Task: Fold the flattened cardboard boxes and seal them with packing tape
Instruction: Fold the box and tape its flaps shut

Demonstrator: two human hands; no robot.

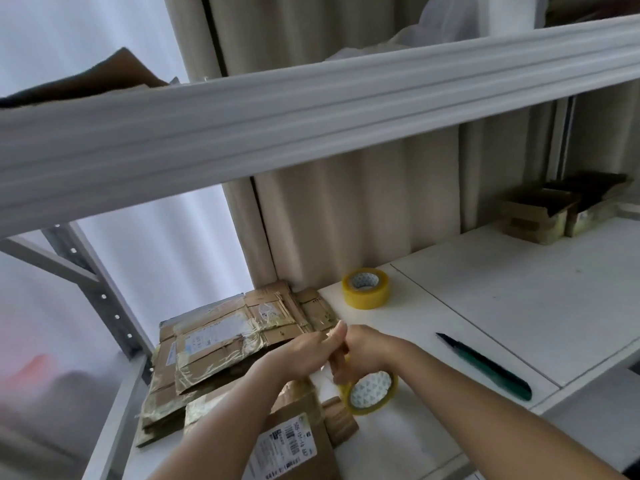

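Now our left hand pinches tape pulled from the roll our right hand grips, above the box; knife right, flattened stack left, shelf beam overhead.

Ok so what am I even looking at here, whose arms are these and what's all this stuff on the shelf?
One picture, from a camera worn on a person's head, looking down at their bare hands over a white shelf. The right hand holds a yellowish roll of clear packing tape; the left hand pinches its loose end. Below sits a brown cardboard box with a printed label. A stack of flattened cardboard boxes lies left, a second tape roll behind, a dark green utility knife right.
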